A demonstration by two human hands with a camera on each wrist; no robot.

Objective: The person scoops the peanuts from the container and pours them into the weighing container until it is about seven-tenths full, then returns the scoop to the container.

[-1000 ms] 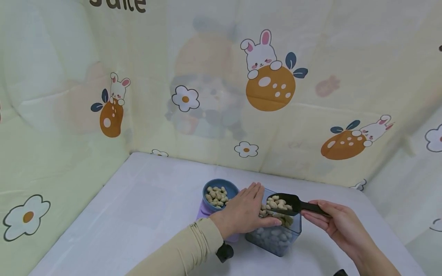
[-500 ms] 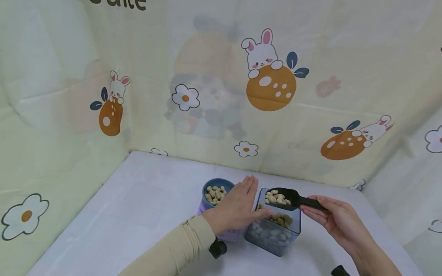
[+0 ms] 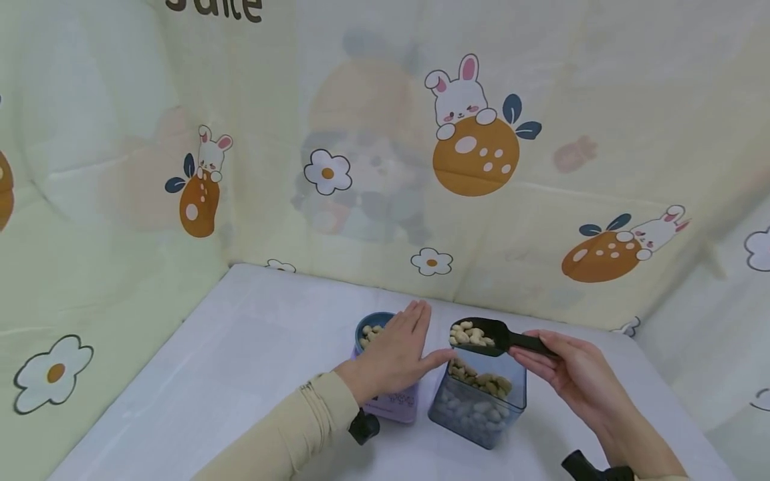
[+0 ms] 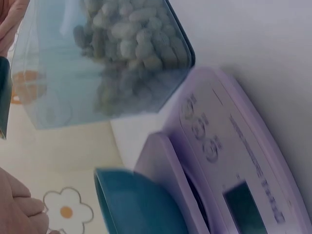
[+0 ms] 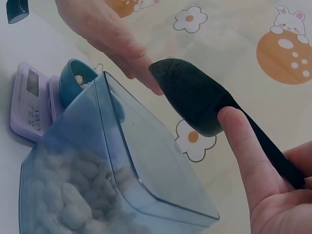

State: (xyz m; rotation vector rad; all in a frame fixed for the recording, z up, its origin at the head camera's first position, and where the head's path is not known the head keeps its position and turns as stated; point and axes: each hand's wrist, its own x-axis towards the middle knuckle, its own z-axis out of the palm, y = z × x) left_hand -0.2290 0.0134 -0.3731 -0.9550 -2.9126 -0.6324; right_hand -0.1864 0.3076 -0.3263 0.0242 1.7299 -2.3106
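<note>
My right hand (image 3: 580,384) grips the handle of a black scoop (image 3: 499,336) loaded with peanuts (image 3: 469,334). The scoop is raised over the back left part of a clear bluish bin (image 3: 463,417) that holds more peanuts (image 3: 481,382). My left hand (image 3: 385,354) is flat with straight fingers and holds nothing; its thumb tip is near the scoop's front end. It partly covers a blue bowl (image 4: 139,202) in the head view. Peanuts lie in the bowl, which stands on a purple kitchen scale (image 4: 229,141) left of the bin.
A white tabletop (image 3: 252,347) carries the scale and bin. Behind it hangs a cream cloth backdrop (image 3: 361,267) with rabbit and flower prints. Dark wrist cameras show at the left wrist and at the right wrist.
The right hand has lifted the loaded scoop up and to the left. My left hand has slid left off the bin, now hiding more of the bowl.
</note>
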